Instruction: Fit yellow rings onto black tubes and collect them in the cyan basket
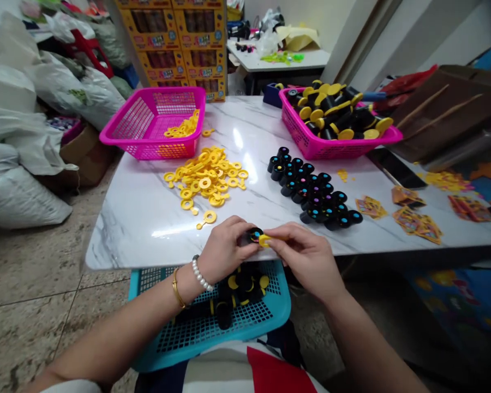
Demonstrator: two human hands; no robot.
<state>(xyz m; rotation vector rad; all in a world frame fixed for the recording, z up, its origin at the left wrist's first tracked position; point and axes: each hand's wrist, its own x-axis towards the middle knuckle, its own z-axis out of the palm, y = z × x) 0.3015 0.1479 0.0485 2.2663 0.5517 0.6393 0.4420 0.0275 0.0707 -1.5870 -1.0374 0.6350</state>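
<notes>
The left hand [228,246] hides most of the black cylinder [254,235], its fingers closed round it above the desk [147,218] edge; the right hand [305,256] pinches a yellow piece [264,240] at its mouth, with bare desk beside the loose yellow rings [213,169]

A small workshop (parts in baskets [341,148]).

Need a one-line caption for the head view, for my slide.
Left hand holds a black tube; right hand brings a yellow piece to its end.
</notes>
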